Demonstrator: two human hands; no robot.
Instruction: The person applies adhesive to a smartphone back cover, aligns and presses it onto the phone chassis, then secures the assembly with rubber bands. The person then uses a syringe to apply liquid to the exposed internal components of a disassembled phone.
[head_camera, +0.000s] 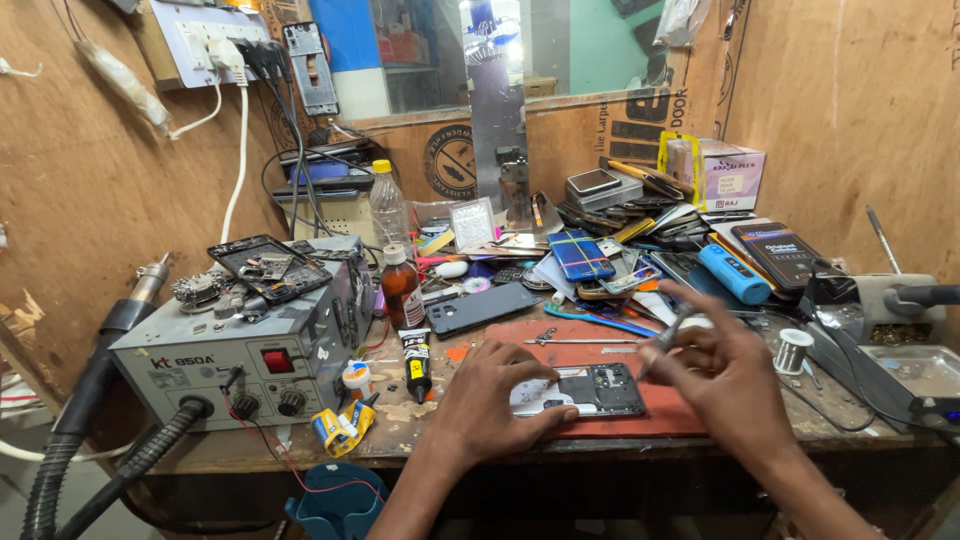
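An opened phone (592, 388) with its back cover off lies on a red work mat (660, 412) at the front of the bench. My left hand (492, 395) rests flat on the phone's left end and pins it to the mat. My right hand (722, 372) hovers just right of the phone, fingers closed around a thin grey tool (668, 332) whose tip points up and left. A pair of metal tweezers (580, 341) lies on the mat behind the phone.
A grey hot-air rework station (240, 355) with a black hose stands at left, carrying a phone frame (268, 266). A black glue tube (416, 365), brown bottle (402, 288), dark phone (480, 307), solder spool (792, 350) and a pile of phones and boxes crowd the back.
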